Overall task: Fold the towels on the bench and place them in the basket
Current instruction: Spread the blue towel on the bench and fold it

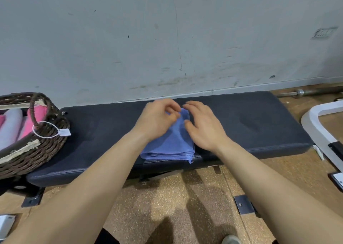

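Blue towel (170, 143): we see it folded into a thick pad on the middle of the bench (250, 125), with its stacked edges along the bench's front edge.
Left hand (157, 119): our fingers curl over the towel's far corner and appear to pinch it between thumb and fingertips.
Right hand (204, 128): fingers spread and relaxed, lying against the towel's right side and holding nothing.
Basket (46, 147): wicker, on the bench's left end, well apart from the blue towel. It has pink and pale rolled towels (11, 127) inside.
Step in hand: we judge this to be the last fold, or a tidying of the far corner before lifting.
How to do it well: we should lay the pinched corner flush with the layers beneath. The right palm should stay flat to pin the pad so nothing slides, and then we smooth outward from the crease.
Next: we would slip both hands under the pad and carry it level toward the bench's left end.
Risk: a loose tip hangs over the bench's front edge and could pull the layers open.
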A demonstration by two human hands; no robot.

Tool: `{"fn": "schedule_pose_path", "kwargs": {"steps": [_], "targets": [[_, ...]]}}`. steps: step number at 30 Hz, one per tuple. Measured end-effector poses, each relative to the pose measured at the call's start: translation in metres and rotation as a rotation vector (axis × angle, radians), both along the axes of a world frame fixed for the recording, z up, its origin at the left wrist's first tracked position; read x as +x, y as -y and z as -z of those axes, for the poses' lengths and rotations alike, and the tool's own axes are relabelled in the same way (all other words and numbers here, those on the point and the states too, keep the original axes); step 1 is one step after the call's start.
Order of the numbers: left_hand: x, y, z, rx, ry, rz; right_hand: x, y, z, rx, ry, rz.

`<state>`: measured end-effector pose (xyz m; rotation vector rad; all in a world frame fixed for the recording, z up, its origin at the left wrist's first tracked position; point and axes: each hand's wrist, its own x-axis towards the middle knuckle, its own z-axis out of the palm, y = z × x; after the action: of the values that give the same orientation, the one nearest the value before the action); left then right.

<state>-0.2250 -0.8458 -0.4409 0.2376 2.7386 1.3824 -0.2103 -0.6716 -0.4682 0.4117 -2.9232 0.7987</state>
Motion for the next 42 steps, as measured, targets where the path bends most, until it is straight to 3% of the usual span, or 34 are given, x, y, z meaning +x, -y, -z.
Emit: {"fn": "schedule_pose_path", "kwargs": {"steps": [2,4,10,15,25,34,36,39,42], "targets": [[-0.002,0.018,0.006,-0.252,-0.229,-0.079,-0.004,0.019,-0.002,0.106,0.006,-0.072],[-0.004,0.034,0.019,-0.411,-0.329,-0.047,-0.008,0.031,-0.001,0.211,0.065,-0.129],[0.0,0.043,0.051,-0.738,-0.142,0.173,-0.006,0.031,0.024,0.432,0.246,-0.072],[0.0,0.048,0.069,-0.72,-0.059,0.221,0.0,0.026,0.04,0.395,0.23,-0.02],[0.009,0.042,0.064,-0.877,-0.216,0.151,0.001,0.025,0.044,0.319,0.214,-0.012],[0.026,0.043,0.068,-0.693,-0.062,0.187,0.003,0.025,0.039,0.357,0.195,-0.017],[0.028,0.04,0.063,-0.618,-0.057,0.121,0.002,0.026,0.031,0.371,0.154,-0.024],[0.036,0.034,0.053,-0.506,-0.073,-0.165,-0.002,0.027,0.013,0.293,0.081,-0.122],[0.04,0.036,0.039,-0.518,0.068,-0.347,-0.003,0.021,0.001,0.263,0.108,-0.222]]}}
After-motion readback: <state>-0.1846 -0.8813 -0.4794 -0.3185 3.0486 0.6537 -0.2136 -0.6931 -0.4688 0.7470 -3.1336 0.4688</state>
